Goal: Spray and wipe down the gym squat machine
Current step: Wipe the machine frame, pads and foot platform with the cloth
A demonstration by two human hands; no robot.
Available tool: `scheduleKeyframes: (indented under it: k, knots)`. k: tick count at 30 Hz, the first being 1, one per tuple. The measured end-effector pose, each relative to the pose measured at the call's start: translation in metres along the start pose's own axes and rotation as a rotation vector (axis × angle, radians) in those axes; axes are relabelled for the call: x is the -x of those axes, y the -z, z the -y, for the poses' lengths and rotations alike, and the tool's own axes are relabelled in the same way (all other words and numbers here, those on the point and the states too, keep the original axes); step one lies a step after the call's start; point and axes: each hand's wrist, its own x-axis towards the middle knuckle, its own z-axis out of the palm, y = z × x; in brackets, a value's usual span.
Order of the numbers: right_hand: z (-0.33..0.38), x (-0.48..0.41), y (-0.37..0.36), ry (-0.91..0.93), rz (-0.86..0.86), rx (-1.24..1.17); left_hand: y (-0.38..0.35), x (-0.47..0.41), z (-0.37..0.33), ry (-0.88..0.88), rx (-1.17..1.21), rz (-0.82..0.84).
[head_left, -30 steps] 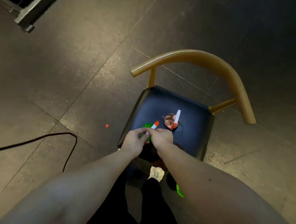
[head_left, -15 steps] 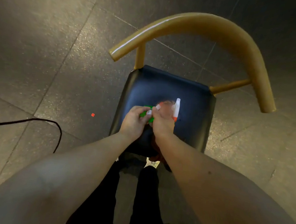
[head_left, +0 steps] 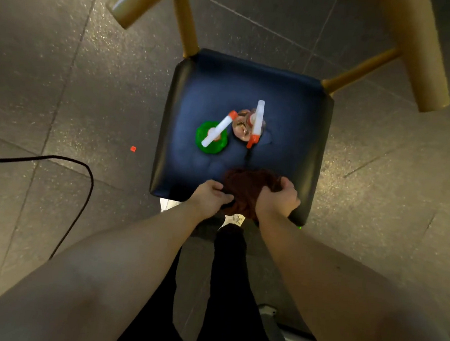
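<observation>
Under everything, dark tiled floor point(head_left: 63, 72) with wide seams. On it a chair: black padded seat point(head_left: 199, 85), curved tan backrest point(head_left: 419, 51) on the far side. Black cable point(head_left: 86, 173) loops on the floor left of the seat. Dark red-brown cloth point(head_left: 246, 189) is bunched at the seat's near edge, partly hanging over it. I see the left hand point(head_left: 210, 196) at the cloth's left side, fingers curled and pinching the fabric. The right hand point(head_left: 278, 201) is at its right side, fingers wrapped round a wad of it. Green spray bottle point(head_left: 216, 147) upright near seat centre, clear spray bottle point(head_left: 240, 129) just beside it on the right; cannot tell if they touch. Both bottles sit apart from the hands. Tiny red speck point(head_left: 133, 149) on the floor left of the seat.
</observation>
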Motion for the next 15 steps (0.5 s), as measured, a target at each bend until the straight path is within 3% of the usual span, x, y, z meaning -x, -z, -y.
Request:
scheduleKeyframes:
  k: [5,10,12,15]
  knots:
    - [-0.022,-0.026,-0.002,-0.215,0.286,0.004,-0.034,-0.020,0.002,0.087,0.051,-0.046]
    - [-0.039,-0.046,-0.003,-0.060,0.281,0.190,-0.061,-0.022,-0.007,0.076,0.063,-0.238]
    - [-0.042,-0.050,0.004,-0.075,0.299,0.102,-0.068,-0.015,-0.011,0.101,0.039,-0.298]
    - [-0.048,-0.045,0.024,-0.163,0.381,-0.183,-0.073,0.008,-0.018,0.135,0.124,-0.198]
